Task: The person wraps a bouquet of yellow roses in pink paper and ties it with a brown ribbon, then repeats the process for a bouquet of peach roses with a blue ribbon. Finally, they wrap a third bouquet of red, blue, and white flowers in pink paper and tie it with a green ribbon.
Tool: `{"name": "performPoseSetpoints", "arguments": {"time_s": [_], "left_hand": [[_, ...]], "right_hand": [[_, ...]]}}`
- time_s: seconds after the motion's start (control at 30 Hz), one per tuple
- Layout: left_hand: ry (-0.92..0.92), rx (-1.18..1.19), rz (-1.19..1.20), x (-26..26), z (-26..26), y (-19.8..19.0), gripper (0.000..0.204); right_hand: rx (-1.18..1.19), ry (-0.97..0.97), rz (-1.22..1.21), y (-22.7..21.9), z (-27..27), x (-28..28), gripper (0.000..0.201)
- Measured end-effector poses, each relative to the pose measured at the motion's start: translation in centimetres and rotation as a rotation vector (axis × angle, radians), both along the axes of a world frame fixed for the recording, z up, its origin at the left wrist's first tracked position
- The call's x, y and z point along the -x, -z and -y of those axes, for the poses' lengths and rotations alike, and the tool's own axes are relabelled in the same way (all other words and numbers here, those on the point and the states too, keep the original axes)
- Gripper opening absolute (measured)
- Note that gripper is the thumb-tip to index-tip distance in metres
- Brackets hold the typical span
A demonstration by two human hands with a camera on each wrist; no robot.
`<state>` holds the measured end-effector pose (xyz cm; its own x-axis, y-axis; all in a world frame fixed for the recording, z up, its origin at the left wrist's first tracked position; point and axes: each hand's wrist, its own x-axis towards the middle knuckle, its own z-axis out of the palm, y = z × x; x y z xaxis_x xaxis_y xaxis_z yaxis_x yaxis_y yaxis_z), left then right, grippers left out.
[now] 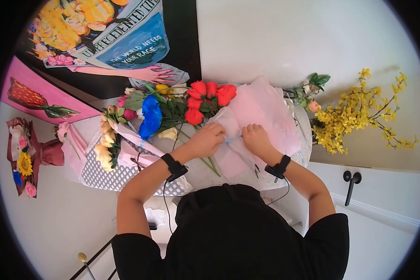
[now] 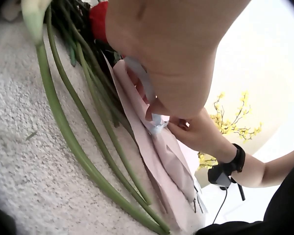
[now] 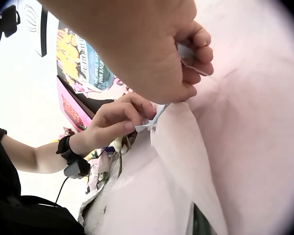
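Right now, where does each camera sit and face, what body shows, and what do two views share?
Head: on the head, facing forward and down; left hand, right hand, torso show.
Left wrist: worn there, facing green stems, ribbon; both hands.
Right wrist: worn there, facing pink wrapping; both hands.
Both wrist views share the ribbon.

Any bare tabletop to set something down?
Yes: the tabletop between the left wristband and green stems. Crowded: beyond the left hand, red roses and blue bloom; under the right hand, pink wrap.
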<state>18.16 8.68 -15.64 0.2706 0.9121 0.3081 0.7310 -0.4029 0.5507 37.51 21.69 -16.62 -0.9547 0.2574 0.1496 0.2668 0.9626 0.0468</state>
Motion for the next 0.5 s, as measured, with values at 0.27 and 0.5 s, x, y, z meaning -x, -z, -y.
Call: {"name": "performPoseSetpoints", "arguments": {"time_s": [0.27, 0.5], "left_hand": [[0.006, -0.127, -0.286, -1.5, 0.4, 0.0, 0.011], [-0.234, 0.193, -0.142, -4.9, 1.4, 3.2, 0.011]], "right_hand": [[0.208, -0.086, -0.392, -0.4, 1.0, 1.2, 0.008], [0.410, 0.027, -0.434, 0.7, 1.4, 2.3, 0.008]]}}
